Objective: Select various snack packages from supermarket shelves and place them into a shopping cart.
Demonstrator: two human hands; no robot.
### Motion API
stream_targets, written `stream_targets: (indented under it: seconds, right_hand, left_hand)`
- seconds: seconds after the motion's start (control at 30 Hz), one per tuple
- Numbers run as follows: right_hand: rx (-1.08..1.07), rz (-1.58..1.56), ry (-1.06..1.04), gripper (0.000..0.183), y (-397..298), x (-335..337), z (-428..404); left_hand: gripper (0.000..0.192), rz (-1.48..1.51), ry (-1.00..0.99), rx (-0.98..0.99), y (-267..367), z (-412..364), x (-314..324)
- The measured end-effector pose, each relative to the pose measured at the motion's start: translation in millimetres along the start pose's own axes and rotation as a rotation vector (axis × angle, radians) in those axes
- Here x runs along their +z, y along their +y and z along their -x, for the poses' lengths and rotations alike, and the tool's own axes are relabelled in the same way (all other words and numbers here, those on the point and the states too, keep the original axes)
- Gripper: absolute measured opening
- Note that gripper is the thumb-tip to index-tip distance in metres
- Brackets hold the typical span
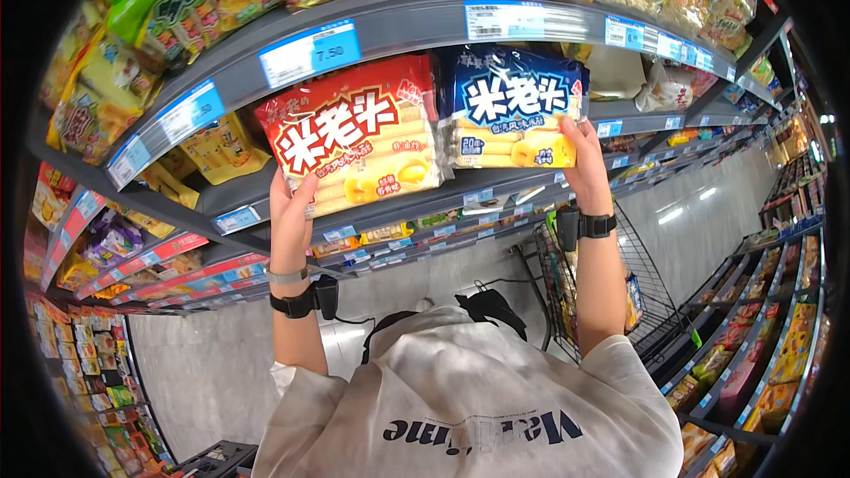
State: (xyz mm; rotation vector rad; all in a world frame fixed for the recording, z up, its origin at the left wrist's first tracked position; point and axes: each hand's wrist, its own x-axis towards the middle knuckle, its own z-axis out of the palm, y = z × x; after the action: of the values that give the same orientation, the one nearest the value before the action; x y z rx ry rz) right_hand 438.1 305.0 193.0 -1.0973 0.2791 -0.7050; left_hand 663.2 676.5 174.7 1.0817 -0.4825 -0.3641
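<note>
My left hand [290,202] grips the lower left corner of a red snack bag [352,136], its thumb across the front. The bag shows pictures of rolled rice sticks and egg yolks. A dark blue bag of similar snack rolls [514,106] is in my right hand [588,159], pinched at its lower right corner. Both bags are held side by side, fronts facing me, before a supermarket shelf [405,33]. Their inner edges lie close together; whether they touch is hard to tell. Each wrist carries a black strapped device.
A wire shopping cart [631,259] with packaged goods stands at my right, close to my forearm. Green snack bags [192,6] and other packets fill the shelf above. Lower shelves [398,249] run along the aisle, and more stocked racks [750,338] stand behind me on the right.
</note>
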Motion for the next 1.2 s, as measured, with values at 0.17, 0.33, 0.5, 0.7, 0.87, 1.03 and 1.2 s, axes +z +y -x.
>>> stream_targets:
  seconds: [0.17,0.33,0.5,0.7,0.87,1.03,1.2]
  right_hand:
    - [0.056,-0.046,0.054,0.030,9.7,-50.2,29.7]
    - [0.058,-0.064,0.155,0.033,1.3,-97.0,62.1]
    - [0.049,-0.067,0.233,0.039,-24.8,-143.5,95.4]
    - [-0.015,-0.062,0.434,0.037,-71.1,-241.9,148.5]
    - [-0.060,-0.064,0.665,0.035,-102.4,-340.6,205.8]
    - [0.024,-0.174,0.883,0.032,-59.8,-453.4,254.2]
    - [0.181,-0.236,1.075,0.032,64.5,-594.4,321.6]
  left_hand:
    - [0.047,0.016,-0.087,-0.093,-18.8,8.3,23.1]
    - [0.045,0.041,-0.081,-0.162,-50.1,13.2,60.6]
    - [0.043,0.013,-0.169,-0.239,-89.2,16.5,116.0]
    - [0.047,0.034,-0.267,-0.342,-133.9,21.9,213.3]
    - [0.047,-0.047,-0.445,-0.393,-180.3,38.2,296.2]
    - [0.052,-0.195,-0.576,-0.469,-214.2,67.4,357.5]
    - [0.046,-0.328,-0.621,-0.503,-231.9,87.2,391.2]
